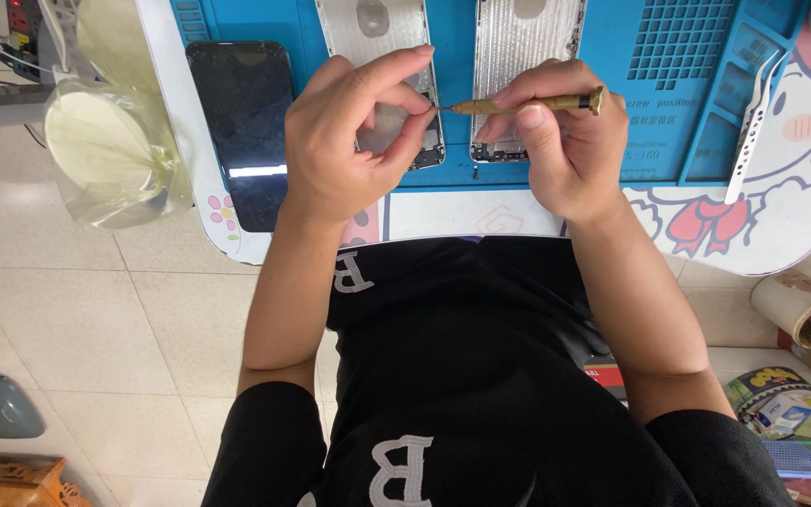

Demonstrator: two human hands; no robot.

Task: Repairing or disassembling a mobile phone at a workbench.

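Gripping a brass screwdriver [527, 104], right hand [565, 141] fingers close around its handle; left hand [349, 136] pinches fingertips at its tip, above two opened phone shells [518, 38] on blue mat [650, 84].

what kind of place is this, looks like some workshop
Most likely a small phone repair bench. A blue repair mat holds two opened phone housings, a dark phone screen lies beside them, and the right hand holds a precision screwdriver.

Screens and packages around my bench

A dark phone screen [244, 131] lies left on my mat; colourful small boxes [781, 408] sit on the floor, right.
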